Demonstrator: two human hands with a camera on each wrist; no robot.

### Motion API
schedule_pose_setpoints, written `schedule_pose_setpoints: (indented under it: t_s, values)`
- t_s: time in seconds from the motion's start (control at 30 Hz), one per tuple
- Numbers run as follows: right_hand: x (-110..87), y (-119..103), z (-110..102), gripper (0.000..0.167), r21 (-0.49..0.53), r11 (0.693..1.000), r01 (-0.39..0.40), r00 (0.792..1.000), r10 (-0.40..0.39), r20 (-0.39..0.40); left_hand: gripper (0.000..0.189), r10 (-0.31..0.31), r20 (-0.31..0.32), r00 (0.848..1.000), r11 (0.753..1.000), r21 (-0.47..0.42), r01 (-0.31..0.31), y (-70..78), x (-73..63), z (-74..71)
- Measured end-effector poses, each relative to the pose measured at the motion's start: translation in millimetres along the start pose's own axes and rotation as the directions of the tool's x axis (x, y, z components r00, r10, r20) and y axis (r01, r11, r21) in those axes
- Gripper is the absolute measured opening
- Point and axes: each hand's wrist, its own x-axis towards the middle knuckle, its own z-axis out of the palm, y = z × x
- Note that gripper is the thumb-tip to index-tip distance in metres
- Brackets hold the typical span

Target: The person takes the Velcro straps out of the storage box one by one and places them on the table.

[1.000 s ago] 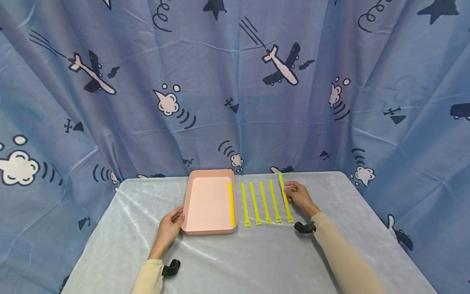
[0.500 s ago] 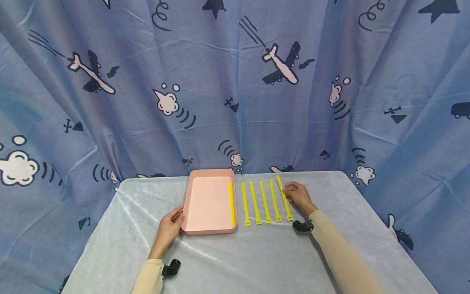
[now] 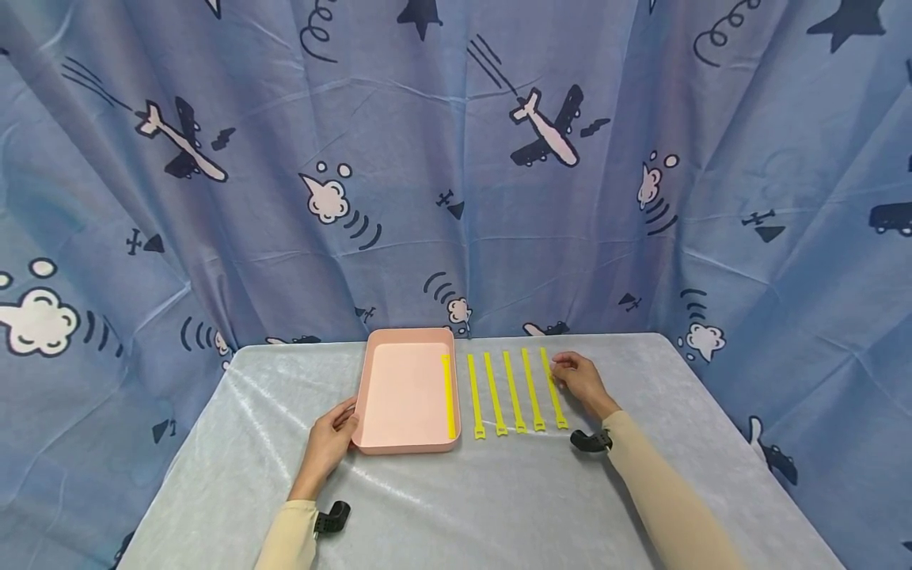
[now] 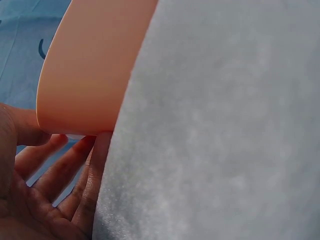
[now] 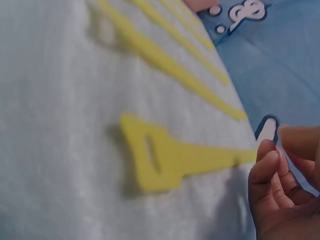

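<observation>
A row of yellow hook-and-loop cable ties, each with a slotted head, lies on the table in the head view. My right hand (image 3: 580,384) is at the rightmost cable tie (image 3: 559,406), fingertips pinching its edge partway along. The right wrist view shows this tie's slotted head (image 5: 155,157) towards the camera, its strap running to the curled fingers (image 5: 265,162). At the near left corner of the pink tray (image 3: 399,396) my left hand (image 3: 329,443) grips the side. Its thumb (image 4: 30,127) meets the rim and its fingers reach below the wall. Another yellow tie (image 3: 449,396) lies along the tray's right inside.
More cable ties (image 3: 496,394) stand side by side between the tray and my right hand. A pale grey cloth (image 3: 456,514) covers the table. Behind its far edge hangs a blue patterned curtain (image 3: 399,261).
The rightmost cable tie has come down and straightened into line with the others; its far end has shifted nearer. My right hand has barely moved, and my left hand stays at the tray.
</observation>
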Motion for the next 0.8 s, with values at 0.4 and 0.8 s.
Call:
schedule_pose_setpoints:
  t_s: [0.4, 0.8]
  values:
    - [-25.4, -28, 1, 0.036, 0.053, 0.995, 0.079, 0.995, -0.082, 0.050, 0.042, 0.003, 0.003, 1.000, 1.000, 0.015, -0.004, -0.4, -1.4, -0.5]
    - [-49.3, -54, 19, 0.032, 0.091, 0.986, 0.138, 0.982, -0.149, 0.116, 0.041, 0.006, -0.009, 1.000, 1.000, 0.022, -0.006, 0.6, -1.3, 0.3]
